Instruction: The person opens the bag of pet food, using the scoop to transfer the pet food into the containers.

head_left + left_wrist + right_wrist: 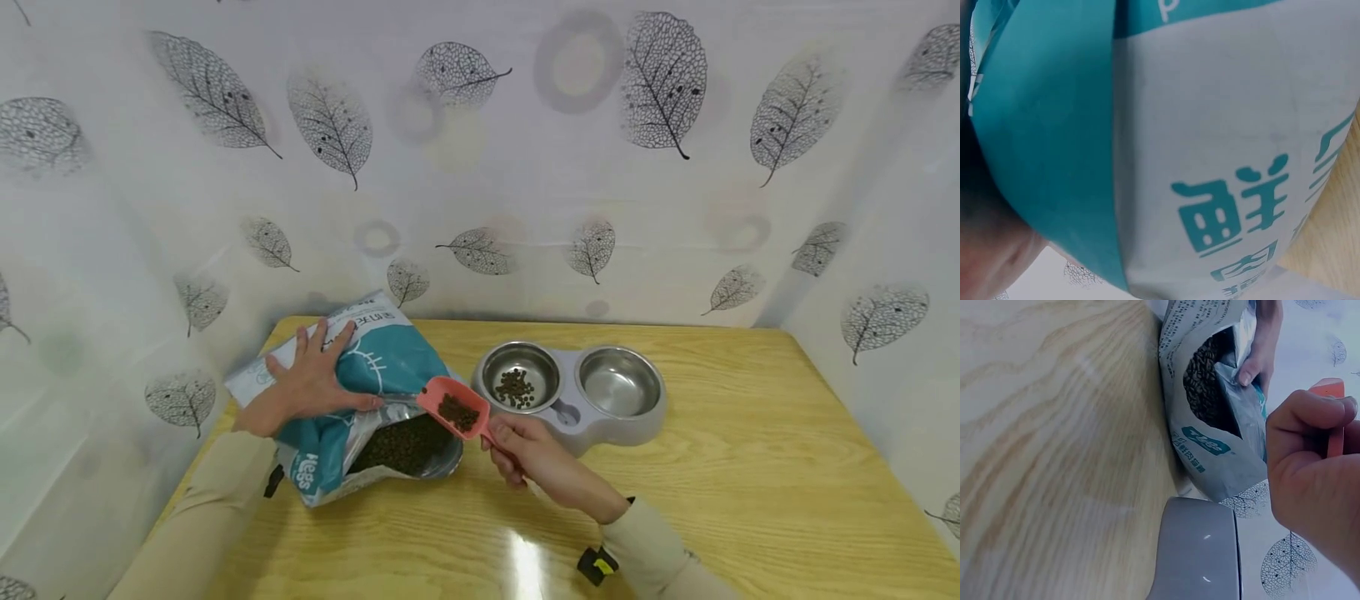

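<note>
A teal and white pet food bag lies on its side at the left, its mouth facing the front and showing brown kibble inside. Spread across its upper side, my left hand rests on the bag with the thumb along the mouth's edge. My right hand grips the handle of a coral scoop, which holds some kibble. The scoop is up between the bag's mouth and a grey double bowl. Kibble pieces lie in its left steel bowl; the right steel bowl has none.
Everything stands on a wood-grain table. A leaf-patterned curtain hangs behind the table and along both sides. The bag and the double bowl sit close together toward the table's back.
</note>
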`<state>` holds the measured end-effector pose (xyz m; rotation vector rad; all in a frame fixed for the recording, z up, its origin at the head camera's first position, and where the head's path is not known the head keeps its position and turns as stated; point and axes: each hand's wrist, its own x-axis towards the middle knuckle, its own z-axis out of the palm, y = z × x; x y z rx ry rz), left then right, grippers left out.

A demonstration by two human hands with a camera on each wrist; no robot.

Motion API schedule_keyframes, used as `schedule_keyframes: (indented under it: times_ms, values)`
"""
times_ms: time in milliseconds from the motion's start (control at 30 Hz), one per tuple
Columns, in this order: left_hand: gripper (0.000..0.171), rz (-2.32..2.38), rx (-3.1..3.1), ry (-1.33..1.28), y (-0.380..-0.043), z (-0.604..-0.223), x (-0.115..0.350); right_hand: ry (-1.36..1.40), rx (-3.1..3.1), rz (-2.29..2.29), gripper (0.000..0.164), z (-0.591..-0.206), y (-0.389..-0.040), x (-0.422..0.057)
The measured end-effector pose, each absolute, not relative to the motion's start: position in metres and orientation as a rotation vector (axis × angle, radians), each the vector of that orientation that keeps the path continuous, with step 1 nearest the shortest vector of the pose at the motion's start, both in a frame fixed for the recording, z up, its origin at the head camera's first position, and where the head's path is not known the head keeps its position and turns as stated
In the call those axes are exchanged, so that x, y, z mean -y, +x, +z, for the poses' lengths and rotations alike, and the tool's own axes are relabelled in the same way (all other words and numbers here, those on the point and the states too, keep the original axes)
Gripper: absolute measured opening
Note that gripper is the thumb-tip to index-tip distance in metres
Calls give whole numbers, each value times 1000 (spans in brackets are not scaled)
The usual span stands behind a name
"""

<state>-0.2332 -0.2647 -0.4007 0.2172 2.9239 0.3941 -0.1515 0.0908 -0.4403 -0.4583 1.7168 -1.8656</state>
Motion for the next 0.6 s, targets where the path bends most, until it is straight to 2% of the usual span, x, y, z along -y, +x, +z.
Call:
schedule_keyframes:
  times_ms: [233,600]
  values:
    - [134,369,-2934,217,-234,-402,265,-483,-1679,-1867,36,-437,-154,-96]
    - [134,382,-2922,207,-233,-400,265,-535,-1672,-1916,41,-435,-157,-112]
